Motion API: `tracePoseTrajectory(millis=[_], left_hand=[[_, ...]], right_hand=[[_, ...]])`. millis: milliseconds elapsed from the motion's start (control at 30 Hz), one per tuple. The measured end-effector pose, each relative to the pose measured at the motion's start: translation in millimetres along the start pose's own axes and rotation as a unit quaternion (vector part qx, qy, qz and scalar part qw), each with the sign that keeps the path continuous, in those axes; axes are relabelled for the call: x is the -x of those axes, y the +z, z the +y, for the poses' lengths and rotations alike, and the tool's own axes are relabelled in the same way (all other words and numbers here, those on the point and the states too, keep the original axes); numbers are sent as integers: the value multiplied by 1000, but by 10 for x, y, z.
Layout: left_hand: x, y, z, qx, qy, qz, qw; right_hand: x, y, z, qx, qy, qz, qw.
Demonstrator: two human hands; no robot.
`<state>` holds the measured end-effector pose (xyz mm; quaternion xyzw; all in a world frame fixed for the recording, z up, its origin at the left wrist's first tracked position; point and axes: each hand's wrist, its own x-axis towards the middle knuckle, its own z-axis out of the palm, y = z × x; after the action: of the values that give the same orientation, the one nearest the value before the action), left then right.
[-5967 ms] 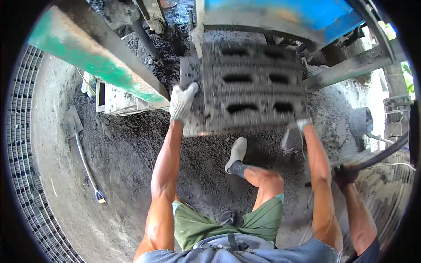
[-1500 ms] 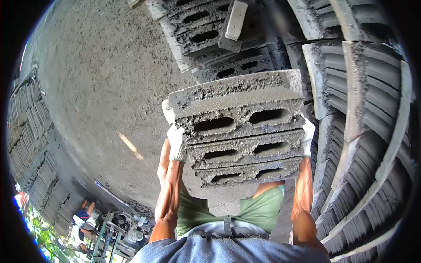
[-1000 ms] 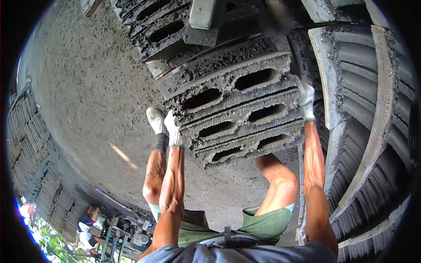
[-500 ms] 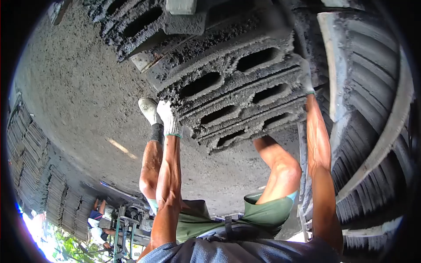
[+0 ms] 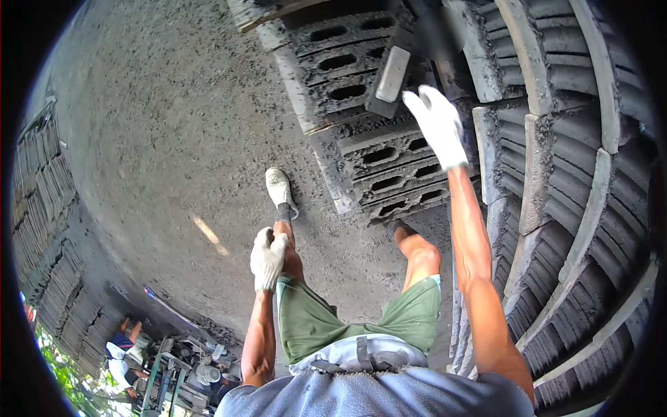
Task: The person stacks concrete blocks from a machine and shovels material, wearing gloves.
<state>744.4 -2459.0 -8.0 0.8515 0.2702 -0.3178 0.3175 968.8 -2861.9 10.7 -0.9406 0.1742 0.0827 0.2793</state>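
Observation:
Wet-looking grey hollow concrete blocks (image 5: 375,146) stand side by side on a board (image 5: 325,163) on the ground. My right hand (image 5: 439,128), in a white glove, reaches over their right end with fingers stretched and apart, holding nothing. Just left of its fingertips lies a hand float (image 5: 392,75), a flat dark plate with a pale block handle, resting on the blocks. My left hand (image 5: 267,260), gloved too, hangs before my left knee, its fingers loosely bent and apart, with nothing in it.
More hollow blocks (image 5: 340,61) sit farther up. To the right rise racks of wooden boards (image 5: 535,167) stacked with dark grey pieces. Stacked sheets (image 5: 45,208) stand at the far left. A person (image 5: 128,351) is by a metal frame (image 5: 163,379) at the lower left.
Both hands have let go of the blocks, which now stand on the board farther from me. My left hand has drawn back to my knee; my right has moved toward the float.

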Motion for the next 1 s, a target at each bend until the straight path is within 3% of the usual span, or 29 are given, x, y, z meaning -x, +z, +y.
tracePoseTrajectory(millis=[33,67,100,167,233,333,400,467,567,633,700,733,767,833,900,933,1000], left_hand=[[79,-49,-179,-27,0,14,1000],[163,-84,-296,-37,5,27,999],[225,-176,-315,-28,8,7,1000],[209,-169,-489,-70,61,17,995],[144,-264,-464,-93,90,17,991],[0,-367,-561,-108,93,-15,990],[-39,-407,-655,-109,126,-18,986],[-43,-427,-721,-124,135,-15,983],[-75,-360,-828,-151,147,2,977],[-117,-232,-773,-168,167,17,971],[-81,-117,-730,-164,153,4,974],[-49,-99,-699,-164,146,0,976],[1,-88,-657,-176,143,-7,974],[54,-64,-558,-196,137,-12,971],[72,-61,-542,-184,140,-3,973],[109,2,-554,-179,138,-4,974],[166,59,-560,-166,132,1,977]], right_hand=[[-280,200,-94,83,-4,-13,996],[-471,379,-210,64,-6,14,998],[-583,430,-402,80,62,-18,995],[-804,758,-408,137,107,76,982],[-814,749,-334,101,86,12,991],[-170,365,-98,134,29,33,990],[352,-73,54,119,132,40,983],[785,-319,639,138,155,86,975],[1117,-282,1522,119,246,18,962],[1203,-19,914,113,242,40,963],[1438,668,600,277,146,99,945],[1556,890,166,252,115,73,958],[1752,1187,-109,423,51,11,905],[1933,1433,-545,318,-48,-152,935],[1990,1618,-523,235,-170,-37,956],[1872,1382,-504,194,-85,-157,965],[1624,936,-42,234,-76,-122,962]])
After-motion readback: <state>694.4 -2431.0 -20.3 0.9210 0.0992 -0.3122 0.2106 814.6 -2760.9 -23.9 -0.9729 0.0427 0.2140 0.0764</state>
